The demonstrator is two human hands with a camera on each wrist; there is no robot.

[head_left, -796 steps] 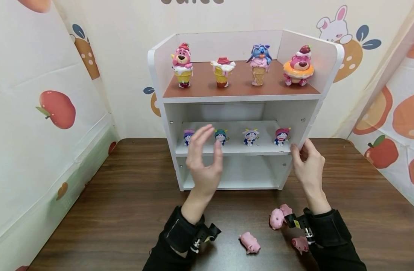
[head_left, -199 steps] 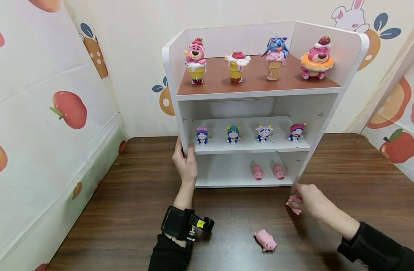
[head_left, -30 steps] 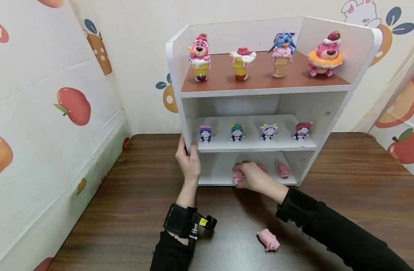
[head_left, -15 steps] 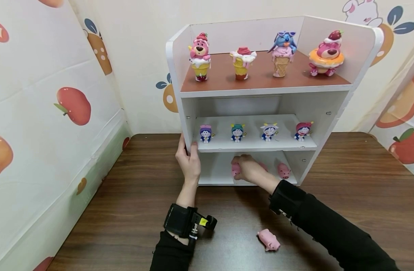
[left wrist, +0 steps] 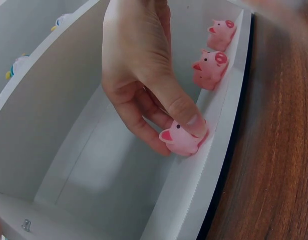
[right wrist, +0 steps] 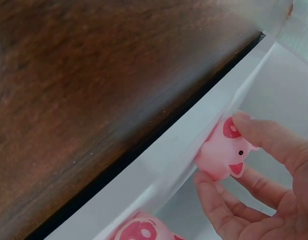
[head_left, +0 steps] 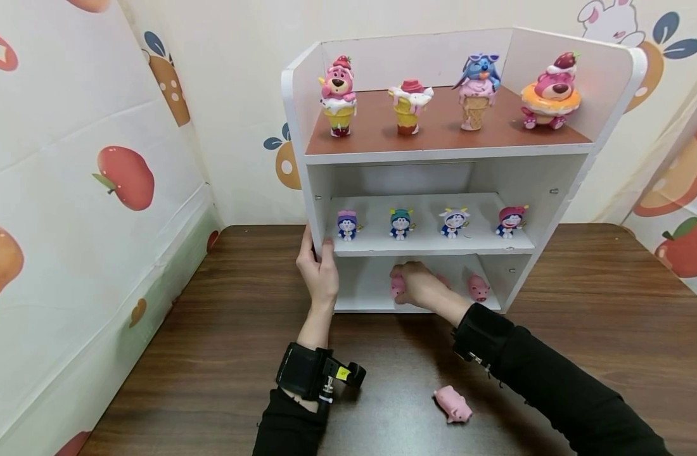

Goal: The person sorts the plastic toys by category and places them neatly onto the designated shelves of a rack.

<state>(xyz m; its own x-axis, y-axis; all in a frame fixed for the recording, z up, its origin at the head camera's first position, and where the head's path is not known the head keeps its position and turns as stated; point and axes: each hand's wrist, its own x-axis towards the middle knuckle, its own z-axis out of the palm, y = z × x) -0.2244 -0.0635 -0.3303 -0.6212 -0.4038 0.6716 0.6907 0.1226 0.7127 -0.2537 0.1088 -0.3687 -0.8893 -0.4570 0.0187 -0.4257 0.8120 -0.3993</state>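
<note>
A small pink pig figure (right wrist: 220, 156) sits on the bottom shelf near its front edge. My right hand (head_left: 425, 288) pinches it between thumb and fingertips, the thumb at its snout. To its right stand two more pink pigs, one (left wrist: 211, 70) partly hidden behind the hand in the head view and the other (head_left: 478, 288) nearer the side wall. My left hand (head_left: 319, 275) grips the left side panel of the white shelf unit (head_left: 448, 152), thumb at the front edge and fingers on the outside. Another pig (head_left: 453, 405) lies on the table in front.
Several small blue figures in coloured hats, one in green (head_left: 401, 223), line the middle shelf. Ice-cream and bear figures, including a bear with an orange ring (head_left: 550, 95), stand on the brown top. The wooden table (head_left: 211, 354) meets fruit-printed walls.
Pigs once on the table now stand on the bottom shelf. My right hand took the third from the table and moved it onto that shelf, slightly inward this past second. My left hand stays put.
</note>
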